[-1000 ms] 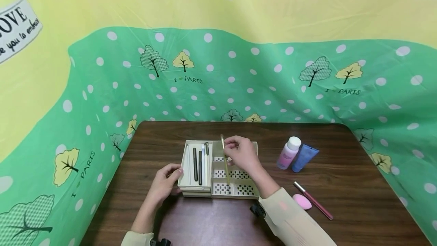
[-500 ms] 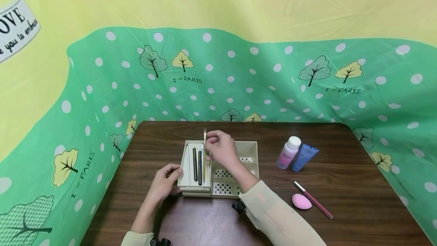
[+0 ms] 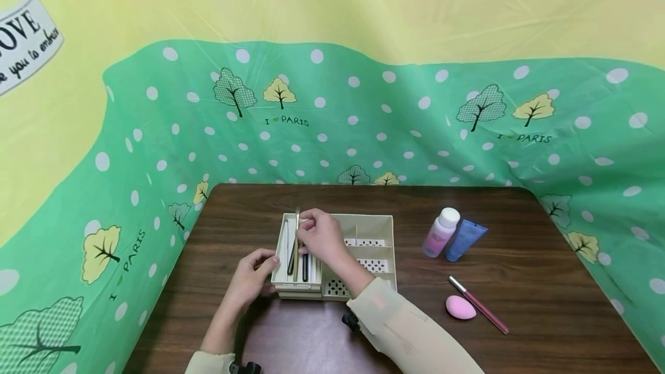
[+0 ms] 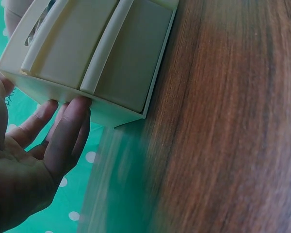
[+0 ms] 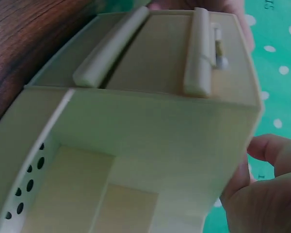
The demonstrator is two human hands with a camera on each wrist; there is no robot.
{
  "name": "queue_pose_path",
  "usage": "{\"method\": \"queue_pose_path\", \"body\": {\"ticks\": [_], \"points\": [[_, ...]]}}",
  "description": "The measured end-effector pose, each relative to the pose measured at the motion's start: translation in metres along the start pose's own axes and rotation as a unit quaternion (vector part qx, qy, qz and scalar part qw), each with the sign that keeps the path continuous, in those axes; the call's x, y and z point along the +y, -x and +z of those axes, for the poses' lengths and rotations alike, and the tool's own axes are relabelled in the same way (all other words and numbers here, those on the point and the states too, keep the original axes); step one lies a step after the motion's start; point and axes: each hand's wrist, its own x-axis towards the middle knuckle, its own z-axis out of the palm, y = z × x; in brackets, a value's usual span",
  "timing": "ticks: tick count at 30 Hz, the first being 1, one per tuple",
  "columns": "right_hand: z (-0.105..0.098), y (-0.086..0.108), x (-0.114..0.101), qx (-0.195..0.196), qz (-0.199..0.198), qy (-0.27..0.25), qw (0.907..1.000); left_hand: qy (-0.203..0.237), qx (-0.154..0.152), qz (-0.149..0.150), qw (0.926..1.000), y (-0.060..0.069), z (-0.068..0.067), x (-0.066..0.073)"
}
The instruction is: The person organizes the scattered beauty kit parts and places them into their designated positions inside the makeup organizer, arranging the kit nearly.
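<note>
A cream makeup organizer [image 3: 375, 225] sits on the table, with a shallow top tray on its left and perforated compartments on its right. My left hand [image 3: 250, 275] rests against its left side, thumb at the rim; in the left wrist view, the left hand [image 4: 34, 165] touches the side wall with extended fingers. Over the tray, my right hand [image 3: 322, 238] pinches a slim makeup brush [image 3: 296, 255] with a yellowish handle, tip upward. Black pencils [image 3: 305, 268] and a thin white stick [image 3: 286, 241] lie in the tray. In the right wrist view, the organizer hides what the right hand [image 5: 271, 189] pinches.
To the right stand a pink bottle [image 3: 440, 234] with a white cap and a blue tube [image 3: 464, 241]. Nearer the front lie a pink makeup sponge [image 3: 460, 307] and a red tube with a silver end [image 3: 480, 306]. A patterned cloth [image 3: 332, 103] hangs behind the table.
My right hand has carried the brush leftward from above the right compartments to above the tray. One black pencil in the tray now lies more slanted. The left hand has stayed put.
</note>
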Motion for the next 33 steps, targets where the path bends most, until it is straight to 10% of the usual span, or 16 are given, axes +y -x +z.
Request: {"method": "queue_pose_path", "body": {"ticks": [10,17,33], "points": [[0.008,0.000,0.006,0.010,-0.033,0.083,0.9960,0.002,0.004,0.000,1.0000,0.000,0.000,-0.001],[0.009,-0.002,0.007,0.036,-0.088,0.211,0.9728,0.007,0.006,-0.001,1.0000,-0.002,0.000,-0.002],[-0.007,0.006,0.008,-0.040,-0.086,0.106,0.9898,0.003,0.009,-0.002,1.0000,0.000,0.002,0.000]]}}
